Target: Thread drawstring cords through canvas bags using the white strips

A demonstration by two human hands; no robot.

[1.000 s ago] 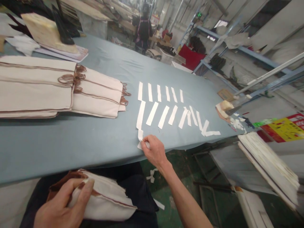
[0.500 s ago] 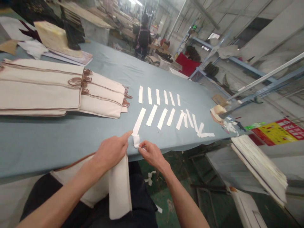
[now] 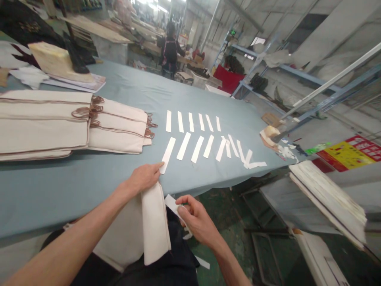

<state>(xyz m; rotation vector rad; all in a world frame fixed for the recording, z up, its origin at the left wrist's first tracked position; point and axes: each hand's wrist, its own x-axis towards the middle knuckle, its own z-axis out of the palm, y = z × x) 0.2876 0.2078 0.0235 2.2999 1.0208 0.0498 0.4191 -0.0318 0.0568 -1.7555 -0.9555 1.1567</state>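
Pinching a white strip (image 3: pixel 171 203) in the right hand (image 3: pixel 195 216) at lower centre, with the left hand (image 3: pixel 144 177) apart at another strip (image 3: pixel 168 154) mid-frame on the counter (image 3: pixel 86 190) and its hold on the cream cloth (image 3: pixel 155 228) hidden, probably did best to grip lightly against creasing.

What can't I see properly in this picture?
All in the head view:
How the left hand grips the cream cloth piece: the back of the hand hides it.
The rest of the white strip: partly hidden by the right hand.
The far end of the cream stack: cut off by the left edge.
The poster's words: too small and blurred.
The distant person's work: too far and blurred.
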